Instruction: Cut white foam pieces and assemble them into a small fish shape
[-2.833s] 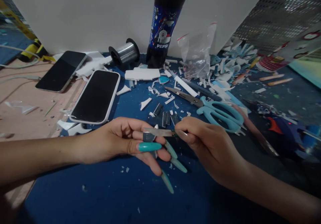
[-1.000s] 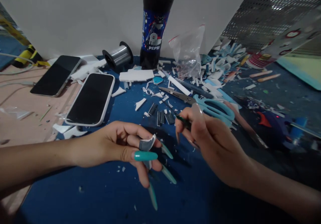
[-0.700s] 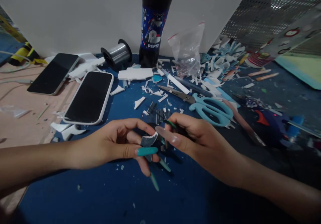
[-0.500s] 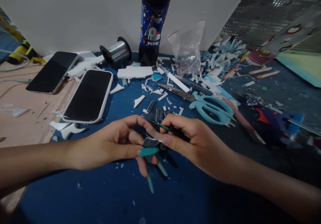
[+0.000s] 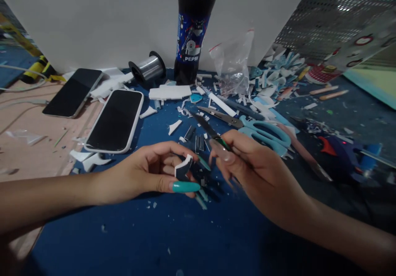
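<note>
My left hand (image 5: 148, 173), with long teal nails, pinches a small curved piece (image 5: 183, 170) that is dark with a white edge, just above the blue mat (image 5: 123, 234). My right hand (image 5: 256, 173) grips a thin craft knife (image 5: 210, 132) with a green collar. Its dark blade points up and to the left, away from the piece. The two hands sit close together, a few centimetres apart. Several small dark cut strips (image 5: 198, 140) lie on the mat just behind the hands.
Teal scissors (image 5: 262, 131) lie right of the knife. Two phones (image 5: 116, 119) (image 5: 73, 92) rest at the left. A Pepsi bottle (image 5: 193, 32), a wire spool (image 5: 148, 67), a plastic bag (image 5: 233, 65), white scraps and a blue glue gun (image 5: 346, 156) crowd the back and right.
My right hand drew back from the piece and raised the knife, its blade now pointing up-left. My left hand kept hold of the curved piece and turned it slightly.
</note>
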Motion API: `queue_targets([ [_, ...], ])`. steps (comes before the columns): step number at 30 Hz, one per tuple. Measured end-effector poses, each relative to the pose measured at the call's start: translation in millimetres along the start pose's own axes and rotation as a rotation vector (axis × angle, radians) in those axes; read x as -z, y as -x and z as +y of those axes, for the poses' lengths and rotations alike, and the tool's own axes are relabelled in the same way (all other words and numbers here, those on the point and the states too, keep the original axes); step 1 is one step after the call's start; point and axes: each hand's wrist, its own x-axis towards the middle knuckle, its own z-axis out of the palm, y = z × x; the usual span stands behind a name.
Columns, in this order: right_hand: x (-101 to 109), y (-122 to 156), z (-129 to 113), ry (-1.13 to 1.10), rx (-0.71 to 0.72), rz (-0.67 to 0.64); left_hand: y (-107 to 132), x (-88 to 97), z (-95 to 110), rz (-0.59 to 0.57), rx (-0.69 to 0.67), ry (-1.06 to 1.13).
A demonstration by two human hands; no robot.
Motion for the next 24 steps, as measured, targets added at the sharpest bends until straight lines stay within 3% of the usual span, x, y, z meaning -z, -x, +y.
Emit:
queue_targets([
  [3,3.0,1.9,-3.0,-0.018,-0.011,-0.026,0.6,2.6,-2.3,0.029,-0.046,-0.050],
  [8,4.2,8.0,-9.9,-0.046,-0.146,-0.121,0.3,1.6,-2.0,0.057,-0.106,-0.048],
  [15,5.4,9.5,-11.0,0.127,-0.017,-0.184,1.0,-1.6,-0.1,0.108,-0.065,-0.062],
  [24,5.9,4.4,-11.8,0.184,-0.044,-0.207,2.0,-4.1,2.0,0.118,-0.095,-0.092],
])
